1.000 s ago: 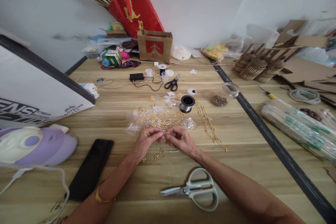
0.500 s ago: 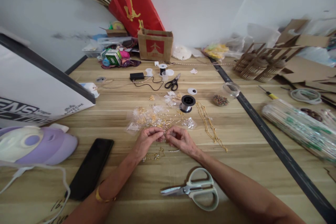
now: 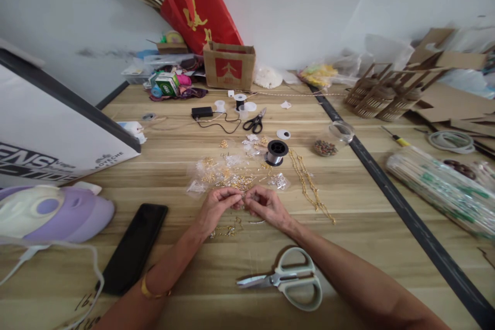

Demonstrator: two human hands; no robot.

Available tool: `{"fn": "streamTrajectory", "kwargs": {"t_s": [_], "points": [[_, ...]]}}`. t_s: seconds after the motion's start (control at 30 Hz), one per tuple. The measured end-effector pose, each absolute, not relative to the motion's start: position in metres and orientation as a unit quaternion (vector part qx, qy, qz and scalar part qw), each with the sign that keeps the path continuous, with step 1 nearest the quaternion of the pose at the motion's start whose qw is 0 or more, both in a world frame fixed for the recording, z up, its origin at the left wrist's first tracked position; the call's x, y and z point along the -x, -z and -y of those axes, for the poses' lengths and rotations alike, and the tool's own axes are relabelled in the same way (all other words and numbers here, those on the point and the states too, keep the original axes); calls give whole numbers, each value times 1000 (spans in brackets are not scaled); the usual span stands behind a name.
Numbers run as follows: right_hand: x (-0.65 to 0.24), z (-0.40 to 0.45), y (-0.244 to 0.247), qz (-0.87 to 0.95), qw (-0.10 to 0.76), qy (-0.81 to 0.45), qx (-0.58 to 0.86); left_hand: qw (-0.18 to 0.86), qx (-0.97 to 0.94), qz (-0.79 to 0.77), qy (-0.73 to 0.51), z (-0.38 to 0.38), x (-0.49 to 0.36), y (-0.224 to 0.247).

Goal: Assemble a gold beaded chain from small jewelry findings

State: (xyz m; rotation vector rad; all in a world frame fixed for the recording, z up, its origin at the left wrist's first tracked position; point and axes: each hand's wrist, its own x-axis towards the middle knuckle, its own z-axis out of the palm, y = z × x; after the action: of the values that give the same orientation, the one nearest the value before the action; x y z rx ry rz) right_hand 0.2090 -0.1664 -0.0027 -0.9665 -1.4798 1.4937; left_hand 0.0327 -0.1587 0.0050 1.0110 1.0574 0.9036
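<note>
My left hand (image 3: 217,208) and my right hand (image 3: 267,205) meet fingertip to fingertip over the table, each closed in a pinch. Whatever lies between the fingertips is too small to make out. Just beyond them is a pile of small gold and silver beads (image 3: 240,181), with clear plastic bags of findings (image 3: 207,170) around it. Below my left hand lies a short gold chain with bits on it (image 3: 228,230). A spool of silver wire (image 3: 276,153) stands past my right hand, and a long gold chain (image 3: 309,185) stretches out to its right.
Pale-handled scissors (image 3: 290,278) lie between my forearms. A black phone (image 3: 133,247) rests by my left arm, near a purple and white device (image 3: 58,211). Farther back are black scissors (image 3: 254,121) and a clear jar of beads (image 3: 328,142). Bagged sticks (image 3: 441,185) lie at right.
</note>
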Motion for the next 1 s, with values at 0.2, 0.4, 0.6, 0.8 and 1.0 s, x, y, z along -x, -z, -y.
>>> {"fn": "streamTrajectory", "kwargs": {"t_s": [0.2,0.4,0.6,0.8,1.0], "points": [[-208,166,6,581,404,-594,383,653,-451,-467,-390,158,-33,-7],[-208,166,5,572,403,-597,393,664,-452,-461,-377,160,-36,-14],[-208,166,5,575,405,-594,390,644,-482,-461,-374,160,-38,-19],[-207,165,5,574,404,-595,392,608,-517,-474,-371,160,-38,-18],[-208,166,8,570,400,-607,383,589,-545,-475,-361,162,-39,-16]]}}
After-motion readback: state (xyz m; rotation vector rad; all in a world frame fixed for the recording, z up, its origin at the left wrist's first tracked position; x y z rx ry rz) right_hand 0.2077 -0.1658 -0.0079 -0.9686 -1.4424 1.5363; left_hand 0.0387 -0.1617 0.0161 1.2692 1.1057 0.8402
